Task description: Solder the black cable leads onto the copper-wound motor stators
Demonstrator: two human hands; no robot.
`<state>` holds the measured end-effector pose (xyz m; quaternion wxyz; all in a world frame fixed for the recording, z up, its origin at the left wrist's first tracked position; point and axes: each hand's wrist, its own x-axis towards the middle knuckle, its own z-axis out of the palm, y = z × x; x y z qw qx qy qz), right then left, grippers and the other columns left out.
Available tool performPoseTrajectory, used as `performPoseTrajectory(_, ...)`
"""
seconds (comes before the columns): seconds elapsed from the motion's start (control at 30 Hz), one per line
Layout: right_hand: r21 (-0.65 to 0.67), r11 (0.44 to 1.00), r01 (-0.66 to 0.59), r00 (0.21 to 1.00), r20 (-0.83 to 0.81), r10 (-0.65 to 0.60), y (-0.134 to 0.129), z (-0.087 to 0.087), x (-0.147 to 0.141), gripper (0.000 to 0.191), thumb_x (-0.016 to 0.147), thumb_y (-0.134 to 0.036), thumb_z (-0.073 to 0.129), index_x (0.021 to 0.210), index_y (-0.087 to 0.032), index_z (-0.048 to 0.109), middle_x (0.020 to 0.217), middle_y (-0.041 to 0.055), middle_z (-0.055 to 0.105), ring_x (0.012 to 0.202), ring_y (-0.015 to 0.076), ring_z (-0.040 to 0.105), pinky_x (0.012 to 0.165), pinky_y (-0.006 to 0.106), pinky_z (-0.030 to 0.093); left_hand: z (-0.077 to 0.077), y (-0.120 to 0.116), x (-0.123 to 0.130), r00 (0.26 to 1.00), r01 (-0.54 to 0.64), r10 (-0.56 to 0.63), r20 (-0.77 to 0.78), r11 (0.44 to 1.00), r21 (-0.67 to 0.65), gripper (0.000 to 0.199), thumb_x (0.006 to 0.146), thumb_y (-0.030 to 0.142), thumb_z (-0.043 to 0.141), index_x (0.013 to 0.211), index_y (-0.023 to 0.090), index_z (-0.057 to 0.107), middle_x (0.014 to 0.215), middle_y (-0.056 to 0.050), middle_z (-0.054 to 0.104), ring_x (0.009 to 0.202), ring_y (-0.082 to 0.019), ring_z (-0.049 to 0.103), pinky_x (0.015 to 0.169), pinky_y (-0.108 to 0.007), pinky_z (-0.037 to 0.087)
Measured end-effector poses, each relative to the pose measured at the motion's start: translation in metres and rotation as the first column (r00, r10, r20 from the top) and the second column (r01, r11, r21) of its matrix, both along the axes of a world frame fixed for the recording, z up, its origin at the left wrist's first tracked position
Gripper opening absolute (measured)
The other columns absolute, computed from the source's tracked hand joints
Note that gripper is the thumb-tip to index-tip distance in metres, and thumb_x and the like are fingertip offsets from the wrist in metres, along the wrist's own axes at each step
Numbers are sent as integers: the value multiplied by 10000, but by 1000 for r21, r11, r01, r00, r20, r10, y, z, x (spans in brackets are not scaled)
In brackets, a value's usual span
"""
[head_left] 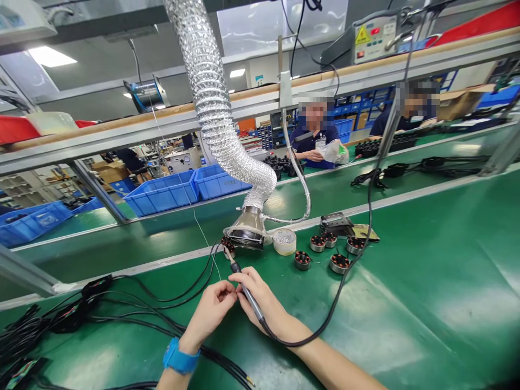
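My right hand (pixel 260 295) is wrapped round a soldering iron (pixel 248 295), whose tip points up and away from me. Close beside it, my left hand (pixel 213 309) pinches a thin solder wire (pixel 208 244) that hangs from a spool (pixel 145 95) on the shelf. The fingertips of both hands almost meet, and what lies between them is hidden. Just beyond the iron's tip stands a small motor stator (pixel 228 250) with copper windings, at the mouth of a fume extractor hood (pixel 247 227). A blue wrist strap (pixel 180 357) circles my left wrist.
Several round motor parts (pixel 301 260) stand right of a white tub (pixel 284 241). Black cables (pixel 150 319) spread over the left of the green bench (pixel 426 303). The iron's cord loops over my right forearm. Blue bins (pixel 162 192) and two co-workers are across the bench.
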<state>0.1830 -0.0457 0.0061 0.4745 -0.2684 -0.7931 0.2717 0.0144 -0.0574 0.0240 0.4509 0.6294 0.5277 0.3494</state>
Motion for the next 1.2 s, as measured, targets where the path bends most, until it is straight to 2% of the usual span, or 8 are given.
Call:
performPoseTrajectory(0.23,16,999,41,999,11,-41,-2,0,0,524,806,-6,444,1275,-235,495,1084,65,474,844,134,543,792,253,497,0,1,-2,999,42,-42,-34,999,11,242,823,369,560,774,132,558,675,24,482,530,-74,383,489,-205,301)
performPoseTrajectory(0.37,19,997,75,997,0,-75,-5,-1,2,534,798,-12,443,1283,-233,479,1081,59,470,819,118,560,768,240,501,-2,1,-3,998,69,-69,-2,995,-73,262,822,399,557,832,137,562,638,29,500,484,-91,446,468,-221,376)
performPoseTrajectory(0.5,-2,997,72,997,-32,-72,-8,-1,1,498,817,-33,455,1270,-236,484,1072,53,472,800,111,575,757,242,501,4,0,-2,993,70,-55,103,986,-151,197,780,338,577,782,141,557,569,34,501,490,-102,480,496,-228,424)
performPoseTrajectory(0.63,-26,994,103,993,-55,-105,-9,-2,-2,432,852,-70,462,1250,-231,509,1058,55,484,798,119,595,770,258,507,11,0,-1,979,78,-35,200,974,-211,164,740,296,608,736,134,581,536,32,504,461,-86,446,475,-213,387)
performPoseTrajectory(0.77,2,987,162,987,12,-162,-8,-6,-5,403,881,-99,434,1253,-232,515,1077,66,494,799,127,606,775,262,518,11,2,-4,970,90,-30,241,966,-243,286,765,400,657,694,135,578,496,34,493,437,-70,414,465,-206,338)
performPoseTrajectory(0.9,57,985,163,983,75,-167,-9,-6,-6,387,903,-116,408,1255,-236,515,1096,76,503,824,142,606,772,280,527,11,1,-5,971,77,-17,237,966,-247,340,755,449,686,693,132,582,483,38,490,422,-63,407,463,-207,321)
performPoseTrajectory(1.2,-78,985,157,986,-53,-161,-12,9,10,369,854,-125,511,1201,-245,538,1063,51,524,809,136,642,788,272,551,6,4,-6,968,28,41,249,963,-268,291,717,399,704,725,120,623,482,47,481,408,-60,392,428,-203,299)
